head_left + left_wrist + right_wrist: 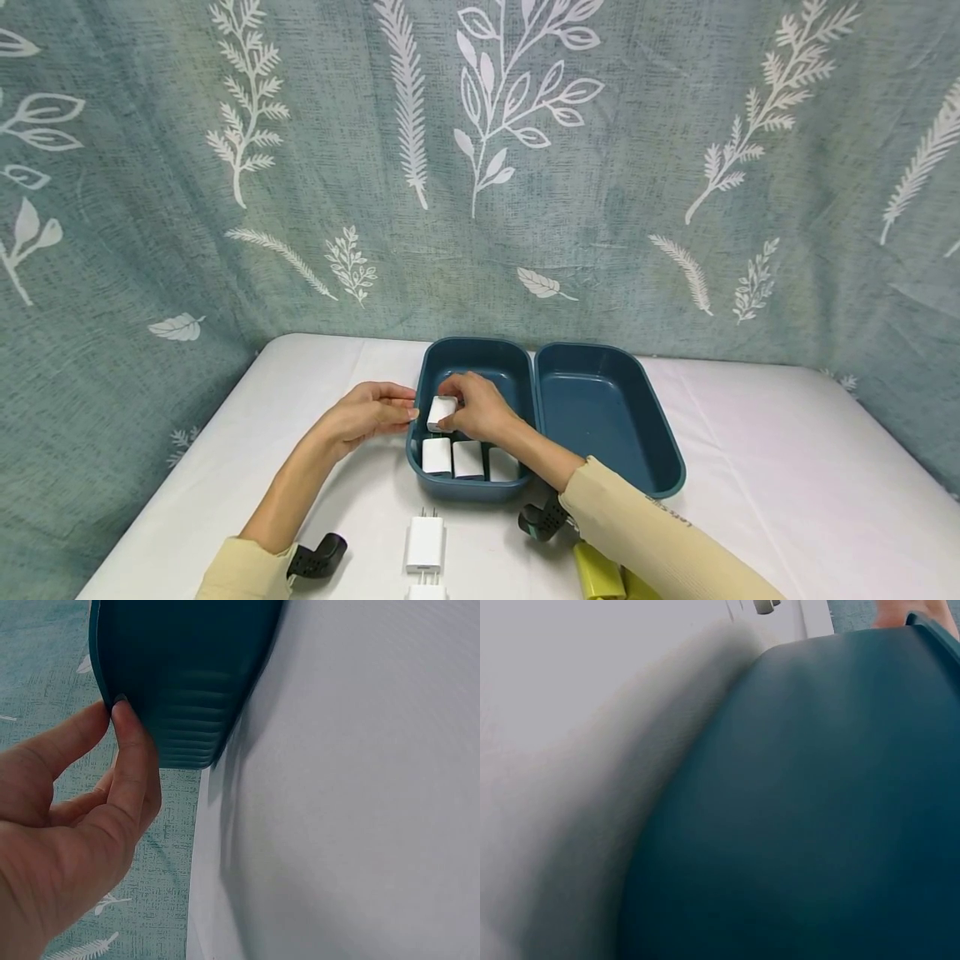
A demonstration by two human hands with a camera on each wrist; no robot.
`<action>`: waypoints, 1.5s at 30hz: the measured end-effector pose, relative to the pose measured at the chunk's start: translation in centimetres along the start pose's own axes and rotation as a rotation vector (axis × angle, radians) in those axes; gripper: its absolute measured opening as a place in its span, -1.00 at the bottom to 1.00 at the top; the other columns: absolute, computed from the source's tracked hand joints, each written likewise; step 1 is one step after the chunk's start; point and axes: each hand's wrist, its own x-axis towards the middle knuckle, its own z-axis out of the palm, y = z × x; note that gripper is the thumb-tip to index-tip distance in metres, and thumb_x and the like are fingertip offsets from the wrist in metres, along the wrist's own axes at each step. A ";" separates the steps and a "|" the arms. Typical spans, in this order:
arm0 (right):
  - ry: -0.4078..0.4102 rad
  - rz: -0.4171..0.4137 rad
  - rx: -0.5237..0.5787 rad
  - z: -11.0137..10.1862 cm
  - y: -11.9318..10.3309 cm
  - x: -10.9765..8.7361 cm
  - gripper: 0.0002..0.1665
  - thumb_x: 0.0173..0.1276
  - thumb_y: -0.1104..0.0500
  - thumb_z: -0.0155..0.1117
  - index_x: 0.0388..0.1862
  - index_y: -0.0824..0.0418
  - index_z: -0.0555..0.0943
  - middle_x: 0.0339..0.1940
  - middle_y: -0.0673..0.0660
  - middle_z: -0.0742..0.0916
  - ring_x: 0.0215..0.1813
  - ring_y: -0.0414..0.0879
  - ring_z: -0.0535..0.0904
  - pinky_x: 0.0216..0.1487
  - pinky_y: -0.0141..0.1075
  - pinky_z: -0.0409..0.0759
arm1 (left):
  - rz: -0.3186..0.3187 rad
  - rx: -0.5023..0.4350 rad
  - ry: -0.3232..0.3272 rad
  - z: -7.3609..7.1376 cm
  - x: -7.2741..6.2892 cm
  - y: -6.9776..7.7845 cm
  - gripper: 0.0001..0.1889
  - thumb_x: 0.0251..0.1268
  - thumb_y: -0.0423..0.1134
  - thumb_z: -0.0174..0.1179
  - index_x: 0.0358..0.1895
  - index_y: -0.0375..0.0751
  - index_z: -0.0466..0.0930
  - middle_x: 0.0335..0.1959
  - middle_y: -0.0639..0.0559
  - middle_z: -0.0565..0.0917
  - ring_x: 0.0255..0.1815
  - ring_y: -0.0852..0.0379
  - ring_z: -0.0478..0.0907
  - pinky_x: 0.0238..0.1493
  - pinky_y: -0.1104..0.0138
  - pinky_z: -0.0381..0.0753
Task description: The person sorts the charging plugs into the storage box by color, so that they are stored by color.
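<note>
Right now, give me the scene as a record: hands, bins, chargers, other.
left hand: pinches left blue bin rim
right hand: holds white wall charger within that rim, head view
near row in bin: three chargers visible
right blue bin: alongside
tabletop: two chargers, nearer one cropped
yellow-green item: partly behind right sleeve

A grey-green curtain [450, 267] with white leaf prints hangs behind a white-covered table [772, 467].

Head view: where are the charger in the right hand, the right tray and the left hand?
Held charger [441, 412], head view: its white side.
Right tray [588, 417], head view: its bare floor.
Left hand [369, 415], head view: middle of the hand.
</note>
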 end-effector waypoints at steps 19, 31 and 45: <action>0.002 0.004 0.065 -0.5 -0.4 -0.8 -0.43 0.23 0.17 0.50 0.18 0.34 0.57 0.02 0.25 0.61 0.06 0.10 0.53 0.08 -0.05 0.56 | 0.005 0.010 -0.003 0.2 -0.2 0.1 -0.58 0.36 -0.52 0.13 0.21 -0.69 0.33 -0.03 -0.33 0.63 -0.10 0.04 0.66 -0.01 0.27 0.66; 0.011 0.002 0.115 -0.8 -0.4 -1.7 -0.42 0.27 0.08 0.46 0.21 0.30 0.56 0.11 0.25 0.64 0.15 0.11 0.54 0.14 -0.03 0.55 | 0.013 0.009 -0.008 0.1 -0.2 0.1 -0.58 0.36 -0.53 0.13 0.21 -0.69 0.33 -0.08 -0.29 0.66 -0.12 0.05 0.66 -0.05 0.30 0.67; 0.050 -0.047 0.194 -1.9 -1.0 -3.6 -0.46 0.33 -0.02 0.40 0.22 0.16 0.56 0.13 0.18 0.64 0.16 0.08 0.54 0.06 -0.09 0.60 | 0.014 0.020 -0.001 0.1 -0.2 0.1 -0.58 0.33 -0.51 0.16 0.19 -0.68 0.35 -0.11 -0.23 0.69 -0.16 0.09 0.67 -0.02 0.25 0.66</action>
